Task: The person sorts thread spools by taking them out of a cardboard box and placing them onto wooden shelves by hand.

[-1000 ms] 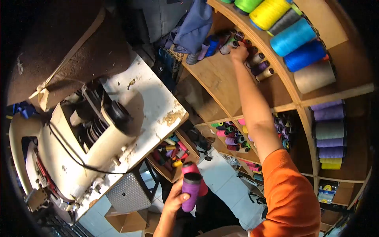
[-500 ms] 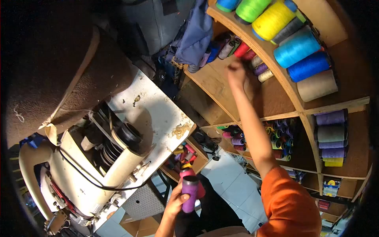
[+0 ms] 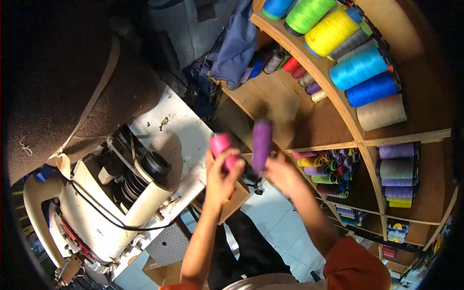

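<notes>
My left hand (image 3: 223, 176) is wrapped round a pink thread spool (image 3: 221, 142), held upright near the table's corner. Just to its right, my right hand (image 3: 282, 174) grips a purple thread spool (image 3: 262, 145) by its lower end; both are smeared by motion. The two spools stand apart, in front of the wooden shelf (image 3: 333, 126). In the shelf's upper compartment, several spools lie in a row, among them a red spool (image 3: 291, 64) and a cream spool (image 3: 319, 96).
Large cones, such as a yellow cone (image 3: 333, 31) and a blue cone (image 3: 372, 90), line the shelf's outer side. A sewing machine (image 3: 116, 208) stands on the white table (image 3: 186, 118) at left. Blue cloth (image 3: 235, 48) hangs by the shelf; smaller spools (image 3: 328, 169) fill a lower compartment.
My right hand has come back from the upper compartment and now holds the purple spool, which was in my left hand. My left hand has risen, keeping the pink spool.
</notes>
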`<action>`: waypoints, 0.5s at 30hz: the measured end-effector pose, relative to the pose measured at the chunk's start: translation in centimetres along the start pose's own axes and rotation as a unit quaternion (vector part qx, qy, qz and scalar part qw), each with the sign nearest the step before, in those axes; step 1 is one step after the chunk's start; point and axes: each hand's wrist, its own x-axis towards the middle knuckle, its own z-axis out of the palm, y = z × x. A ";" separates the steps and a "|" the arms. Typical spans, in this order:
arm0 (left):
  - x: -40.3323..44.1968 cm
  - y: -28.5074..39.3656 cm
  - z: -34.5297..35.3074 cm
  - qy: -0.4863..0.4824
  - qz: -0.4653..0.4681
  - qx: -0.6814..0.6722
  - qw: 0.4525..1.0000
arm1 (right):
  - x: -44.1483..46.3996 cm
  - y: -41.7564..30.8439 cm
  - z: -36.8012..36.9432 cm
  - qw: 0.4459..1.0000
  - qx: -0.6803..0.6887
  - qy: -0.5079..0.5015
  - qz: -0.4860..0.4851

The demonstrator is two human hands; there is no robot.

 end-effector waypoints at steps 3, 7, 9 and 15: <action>3.3 -3.6 0.2 0.042 0.038 -0.017 0.998 | 7.1 -4.2 -3.3 0.969 -0.185 0.146 -0.077; 4.2 -4.2 -0.1 0.060 0.081 -0.009 0.995 | 16.6 -8.5 -6.2 0.905 -0.295 0.260 -0.165; 4.1 -4.2 -0.1 0.065 0.108 0.030 0.992 | 19.0 -9.1 -6.3 0.950 -0.169 0.220 -0.142; 4.2 -4.2 -0.2 0.058 0.087 0.023 0.994 | 18.5 -10.2 -2.4 0.882 -0.256 0.331 -0.216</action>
